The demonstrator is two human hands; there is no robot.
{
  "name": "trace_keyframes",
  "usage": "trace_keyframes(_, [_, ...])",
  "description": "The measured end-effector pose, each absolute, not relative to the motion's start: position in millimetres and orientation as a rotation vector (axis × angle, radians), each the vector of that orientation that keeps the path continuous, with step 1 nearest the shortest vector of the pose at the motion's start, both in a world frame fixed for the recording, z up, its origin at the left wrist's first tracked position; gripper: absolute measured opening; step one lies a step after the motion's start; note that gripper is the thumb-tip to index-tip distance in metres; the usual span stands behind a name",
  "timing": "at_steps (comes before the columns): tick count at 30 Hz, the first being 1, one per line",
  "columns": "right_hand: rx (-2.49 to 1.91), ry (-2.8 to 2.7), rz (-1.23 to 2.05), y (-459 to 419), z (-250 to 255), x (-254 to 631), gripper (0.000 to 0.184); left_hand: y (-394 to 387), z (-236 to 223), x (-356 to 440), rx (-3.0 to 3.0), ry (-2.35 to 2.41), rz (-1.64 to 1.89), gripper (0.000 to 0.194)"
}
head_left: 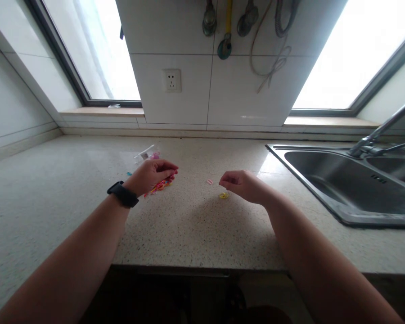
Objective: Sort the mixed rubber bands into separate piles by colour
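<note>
Yellow bands (223, 195), right hand (245, 183) near, fingers (230, 175) curled

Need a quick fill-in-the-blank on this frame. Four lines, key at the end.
1. The black wristband is worn on the person's ____ arm.
2. The small loops just below the right hand in the picture are ____.
3. Of the two hands, the one nearer the sink is the ____ one.
4. The socket on the tiled wall is ____.

Missing words: left; yellow; right; white.
</note>
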State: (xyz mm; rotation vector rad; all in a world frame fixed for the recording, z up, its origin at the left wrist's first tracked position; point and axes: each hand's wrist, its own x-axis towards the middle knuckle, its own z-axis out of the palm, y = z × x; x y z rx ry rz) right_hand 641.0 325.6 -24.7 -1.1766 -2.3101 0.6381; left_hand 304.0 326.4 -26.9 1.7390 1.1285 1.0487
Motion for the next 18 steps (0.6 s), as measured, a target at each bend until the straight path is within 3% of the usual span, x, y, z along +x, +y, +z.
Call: trace_keyframes(18, [-0.871, -2.207, 0.709, 313.4, -30.8, 597.5, 0.021, 313.9, -35.8, 367.5, 1.535, 0.848, 0.847, 0.037])
